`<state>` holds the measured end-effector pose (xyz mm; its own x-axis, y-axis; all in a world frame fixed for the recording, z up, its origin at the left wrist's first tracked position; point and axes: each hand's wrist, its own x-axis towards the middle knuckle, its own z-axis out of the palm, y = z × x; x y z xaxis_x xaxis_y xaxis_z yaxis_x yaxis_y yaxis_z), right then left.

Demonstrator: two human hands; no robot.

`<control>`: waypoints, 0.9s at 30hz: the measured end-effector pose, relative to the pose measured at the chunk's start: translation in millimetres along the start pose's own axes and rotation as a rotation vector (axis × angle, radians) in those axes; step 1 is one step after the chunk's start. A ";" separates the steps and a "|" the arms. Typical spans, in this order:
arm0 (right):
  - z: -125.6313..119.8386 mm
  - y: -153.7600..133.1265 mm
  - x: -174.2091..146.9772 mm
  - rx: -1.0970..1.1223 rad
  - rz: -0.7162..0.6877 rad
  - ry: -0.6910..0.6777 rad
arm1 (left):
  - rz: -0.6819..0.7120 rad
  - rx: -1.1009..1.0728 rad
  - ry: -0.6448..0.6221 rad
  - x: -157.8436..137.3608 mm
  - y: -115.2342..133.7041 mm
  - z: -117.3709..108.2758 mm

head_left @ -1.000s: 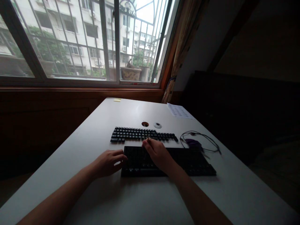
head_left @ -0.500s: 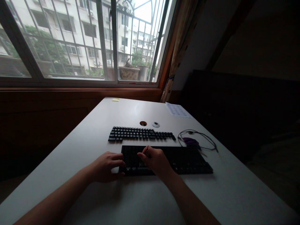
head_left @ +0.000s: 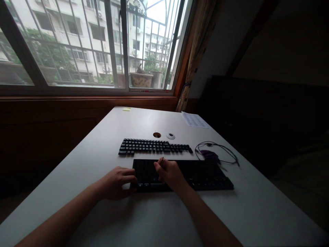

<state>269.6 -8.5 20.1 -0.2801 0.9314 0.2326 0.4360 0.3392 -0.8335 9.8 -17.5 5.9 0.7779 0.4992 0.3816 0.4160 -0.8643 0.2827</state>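
A black keyboard lies on the white desk, most of its keycaps off and a few left along its front row. At its left end my left hand holds the frame, fingers curled over the edge. Over the left half of the board is my right hand, closed round a thin dark tool; only a bit of it shows above the fingers, too little to tell its kind. The removed keycaps stand in rows just behind the keyboard, laid out like its layout.
A black cable lies looped at the right, around a dark purple item. Behind the keycaps are a round desk hole and its white ring cover. Printed paper and a yellow note lie at the far edge.
My right hand has shifted slightly up and right over the keyboard and turned a little, the thin tool still in its fingers. My left hand stays on the keyboard's left end.
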 end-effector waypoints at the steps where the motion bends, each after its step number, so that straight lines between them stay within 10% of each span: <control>1: -0.7 2.4 0.3 0.046 0.042 0.002 | -0.002 -0.004 -0.004 0.1 0.1 -0.2; 27: 16.5 -11.9 -7.8 0.430 0.133 0.057 | 0.091 0.191 0.235 3.5 1.0 9.8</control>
<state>252.5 -22.0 19.9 -0.1930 0.9730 0.1264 0.0672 0.1417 -0.9876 17.6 -17.3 -1.1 0.6953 0.4007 0.5967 0.4481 -0.8907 0.0759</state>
